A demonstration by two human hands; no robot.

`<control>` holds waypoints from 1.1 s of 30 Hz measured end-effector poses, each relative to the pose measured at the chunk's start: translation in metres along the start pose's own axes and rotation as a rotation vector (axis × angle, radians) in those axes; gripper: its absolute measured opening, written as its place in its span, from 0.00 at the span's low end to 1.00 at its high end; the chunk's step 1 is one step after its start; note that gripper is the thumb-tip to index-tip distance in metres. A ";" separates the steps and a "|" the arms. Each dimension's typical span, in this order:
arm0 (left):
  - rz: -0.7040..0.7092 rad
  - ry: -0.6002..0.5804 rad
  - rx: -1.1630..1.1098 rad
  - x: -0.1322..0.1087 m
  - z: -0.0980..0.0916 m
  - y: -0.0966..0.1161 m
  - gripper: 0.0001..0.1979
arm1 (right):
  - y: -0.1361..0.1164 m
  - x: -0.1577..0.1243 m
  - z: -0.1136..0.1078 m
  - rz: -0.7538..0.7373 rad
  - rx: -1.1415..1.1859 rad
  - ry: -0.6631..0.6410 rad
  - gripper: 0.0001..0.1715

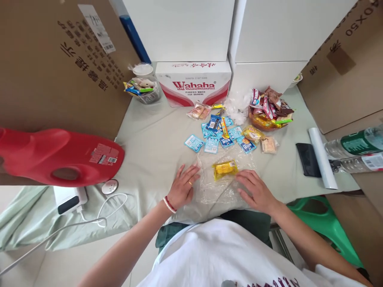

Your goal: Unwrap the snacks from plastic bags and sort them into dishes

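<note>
A clear plastic bag [218, 185] lies flat on the pale green cloth [149, 147] in front of me, with a yellow snack packet [225, 169] inside it. My left hand [182, 187] rests open on the bag's left edge, fingers spread flat. My right hand [254, 190] lies open on the bag's right side, fingers stretched toward the yellow packet. Just beyond the bag sit several blue sachets [212, 139] and small wrapped snacks [253, 133].
An orange bowl [266, 121] heaped with wrapped sweets stands at back right, a Wahaha box [193, 83] and a clear tub of snacks [143, 88] behind. A red jug [60, 156] lies at left, near a charger [70, 199]. A phone [307, 159], white roll [322, 157] and bottles [356, 143] sit at right.
</note>
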State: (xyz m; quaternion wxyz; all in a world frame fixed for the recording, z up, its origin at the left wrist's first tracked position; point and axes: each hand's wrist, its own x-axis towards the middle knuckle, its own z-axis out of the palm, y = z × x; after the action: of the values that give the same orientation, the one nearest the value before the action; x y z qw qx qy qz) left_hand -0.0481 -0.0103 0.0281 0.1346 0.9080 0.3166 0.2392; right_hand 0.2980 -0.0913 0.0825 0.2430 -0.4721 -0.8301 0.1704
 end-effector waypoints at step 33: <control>-0.014 -0.383 -0.249 -0.005 0.001 0.013 0.15 | 0.027 -0.065 0.020 0.079 0.056 -0.020 0.14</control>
State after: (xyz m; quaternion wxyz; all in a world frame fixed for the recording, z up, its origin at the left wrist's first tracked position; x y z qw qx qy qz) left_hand -0.0446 -0.0239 0.0311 0.3049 0.9110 0.2597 0.0985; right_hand 0.3340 -0.1357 0.0364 0.2411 -0.4957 -0.8081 0.2077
